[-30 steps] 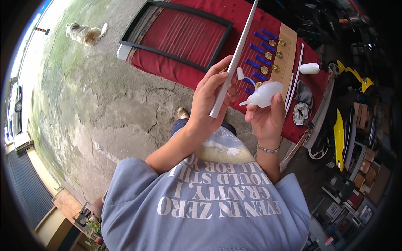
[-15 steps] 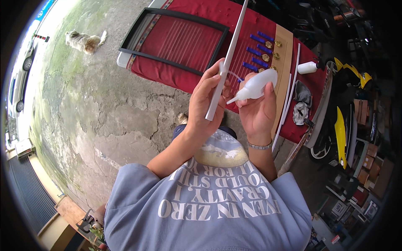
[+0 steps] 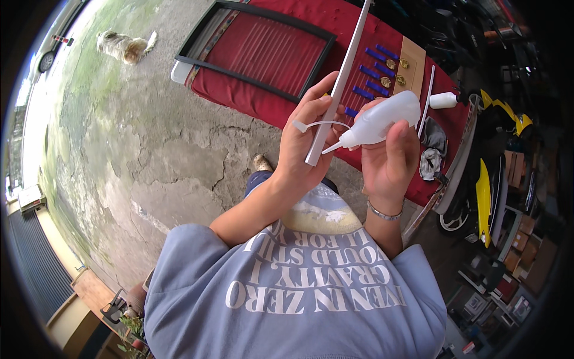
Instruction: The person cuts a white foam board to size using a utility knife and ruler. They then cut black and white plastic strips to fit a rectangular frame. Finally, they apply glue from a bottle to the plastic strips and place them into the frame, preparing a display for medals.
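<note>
In my left hand (image 3: 297,134) is a long, narrow white strip (image 3: 350,57), slanting up and away over the table. The left fingers close around its near end. My right hand (image 3: 391,157) grips a translucent white squeeze bottle (image 3: 388,116), tilted so that its thin nozzle (image 3: 332,147) points down and left. The nozzle tip lies close to the strip's near end; whether they touch I cannot tell. A small cap (image 3: 299,125) on a thin strap from the bottle's neck reaches across the strip, beside the left fingers.
A red-covered table (image 3: 230,99) bears a black-framed clear panel (image 3: 332,51), several gold medals (image 3: 385,82) with blue ribbons, a white bottle (image 3: 443,100), another thin white strip (image 3: 427,99) and grey cloth (image 3: 433,134). A dog (image 3: 124,46) lies on the concrete. Motorcycle parts (image 3: 483,197) stand right.
Both hands have shifted a little right in the picture. The bottle is turned more level, and its nozzle is nearer the strip. The cap now shows in front of the strip.
</note>
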### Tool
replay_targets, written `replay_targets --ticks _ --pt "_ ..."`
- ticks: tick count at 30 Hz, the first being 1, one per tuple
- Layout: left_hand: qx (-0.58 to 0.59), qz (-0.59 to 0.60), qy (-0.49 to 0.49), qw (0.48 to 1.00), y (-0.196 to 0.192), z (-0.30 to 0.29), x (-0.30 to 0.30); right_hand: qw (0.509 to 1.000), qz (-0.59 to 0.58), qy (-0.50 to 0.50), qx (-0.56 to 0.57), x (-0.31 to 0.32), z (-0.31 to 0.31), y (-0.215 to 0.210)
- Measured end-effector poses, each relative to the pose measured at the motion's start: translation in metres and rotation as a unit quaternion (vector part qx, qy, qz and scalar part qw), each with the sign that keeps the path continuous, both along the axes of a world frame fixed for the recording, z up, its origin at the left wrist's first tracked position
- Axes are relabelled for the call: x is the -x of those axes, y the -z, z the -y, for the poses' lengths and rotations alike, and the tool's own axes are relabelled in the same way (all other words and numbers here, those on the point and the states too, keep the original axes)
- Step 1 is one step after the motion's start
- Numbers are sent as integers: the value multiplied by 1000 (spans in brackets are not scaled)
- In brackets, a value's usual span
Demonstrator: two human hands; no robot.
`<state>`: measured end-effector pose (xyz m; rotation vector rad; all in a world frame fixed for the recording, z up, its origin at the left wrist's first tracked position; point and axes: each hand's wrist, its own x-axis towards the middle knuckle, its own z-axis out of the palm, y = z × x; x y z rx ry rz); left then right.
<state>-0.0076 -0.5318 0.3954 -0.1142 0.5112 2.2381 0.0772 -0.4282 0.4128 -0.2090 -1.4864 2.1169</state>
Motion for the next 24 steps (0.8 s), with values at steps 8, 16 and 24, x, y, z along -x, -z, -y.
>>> replay_targets --ticks 8,16,24 --pt "-18 12 2 1000 -2 2 -1 997 9 11 -70 -4 5 -6" --pt "-34 -5 18 999 3 3 -2 996 -3 28 -83 -5 7 -7" --pt "-32 7 14 999 -1 2 -5 994 -18 39 -101 -5 9 -10"
